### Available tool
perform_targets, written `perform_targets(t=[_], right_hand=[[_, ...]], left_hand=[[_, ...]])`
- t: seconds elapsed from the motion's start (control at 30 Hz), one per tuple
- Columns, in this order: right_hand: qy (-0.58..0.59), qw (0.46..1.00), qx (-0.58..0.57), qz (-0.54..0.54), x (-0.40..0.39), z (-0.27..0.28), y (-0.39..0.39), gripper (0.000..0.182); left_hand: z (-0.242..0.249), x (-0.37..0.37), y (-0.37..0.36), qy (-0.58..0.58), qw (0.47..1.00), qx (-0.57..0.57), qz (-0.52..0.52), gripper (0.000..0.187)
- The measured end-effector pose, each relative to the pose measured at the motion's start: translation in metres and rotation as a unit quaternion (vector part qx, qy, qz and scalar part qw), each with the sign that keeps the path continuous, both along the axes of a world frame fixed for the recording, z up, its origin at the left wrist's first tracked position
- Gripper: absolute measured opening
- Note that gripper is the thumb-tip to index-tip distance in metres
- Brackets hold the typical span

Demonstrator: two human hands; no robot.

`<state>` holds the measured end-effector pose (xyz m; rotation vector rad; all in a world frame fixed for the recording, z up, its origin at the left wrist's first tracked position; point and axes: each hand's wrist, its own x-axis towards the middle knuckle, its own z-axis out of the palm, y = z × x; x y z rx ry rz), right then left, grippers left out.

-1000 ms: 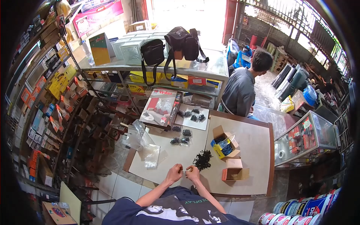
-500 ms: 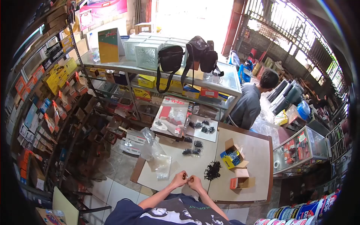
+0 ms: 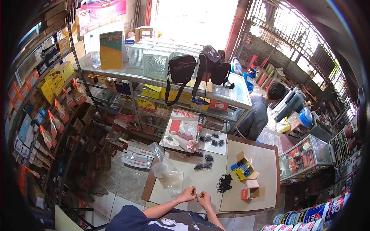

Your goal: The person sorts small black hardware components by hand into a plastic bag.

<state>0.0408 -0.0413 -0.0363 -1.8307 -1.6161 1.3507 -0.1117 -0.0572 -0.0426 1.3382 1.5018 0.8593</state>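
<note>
Close together above the front edge of the table (image 3: 158, 192), my left hand (image 3: 188, 194) and my right hand (image 3: 204, 199) meet at the fingertips. Both are closed in a pinch; a thin, small item seems to lie between them, too small to name. To the right of my hands is a loose pile of small black slender pieces (image 3: 224, 183), which look like screws. Clear plastic bags (image 3: 171, 181) lie left of my hands. Farther back sit small clear packets of black pieces (image 3: 203, 165), with several more on a white sheet (image 3: 219, 149).
An open yellow-and-blue box (image 3: 239, 173) and a small open orange-and-white box (image 3: 246, 193) stand on the right. A Vindex box (image 3: 181, 131) is at the back. Beyond it, black bags (image 3: 181, 70) rest on a glass counter. Another person (image 3: 254, 113) sits behind the table.
My view has shifted slightly, so the table appears lower and farther right. My hands remain together at the fingertips, with the left hand turned a little flatter.
</note>
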Motion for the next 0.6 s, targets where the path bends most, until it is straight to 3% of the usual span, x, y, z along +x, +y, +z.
perform_targets(t=[0.07,0.17,0.27,0.3,0.37,0.47,0.6], right_hand=[[-0.085,0.99,0.093,0.068,0.005,-0.003,-0.004,0.012],[-0.075,0.991,0.106,0.042,0.007,-0.004,-0.006,0.013],[-0.078,0.992,0.079,0.065,0.013,-0.009,0.002,0.017],[-0.079,0.992,0.078,0.068,0.016,-0.01,0.004,0.017],[-0.026,0.999,-0.029,0.035,0.015,-0.002,0.01,0.017],[-0.034,0.997,-0.013,0.064,0.016,-0.01,0.017,0.016],[-0.098,0.98,0.057,0.163,0.024,-0.007,0.03,0.017]], left_hand=[[-0.005,-0.004,0.005,0.0,0.999,-0.007,-0.038,0.017],[-0.013,-0.001,0.007,0.038,0.998,0.041,-0.02,0.021],[-0.015,0.016,0.002,0.094,0.993,0.058,0.038,0.027],[-0.015,0.019,0.002,0.103,0.994,0.005,0.047,0.028],[-0.014,0.021,-0.002,0.116,0.991,-0.042,0.053,0.031],[-0.001,0.014,-0.003,0.099,0.994,-0.045,0.003,0.023],[0.018,0.011,-0.002,0.095,0.994,0.017,0.057,0.016]])
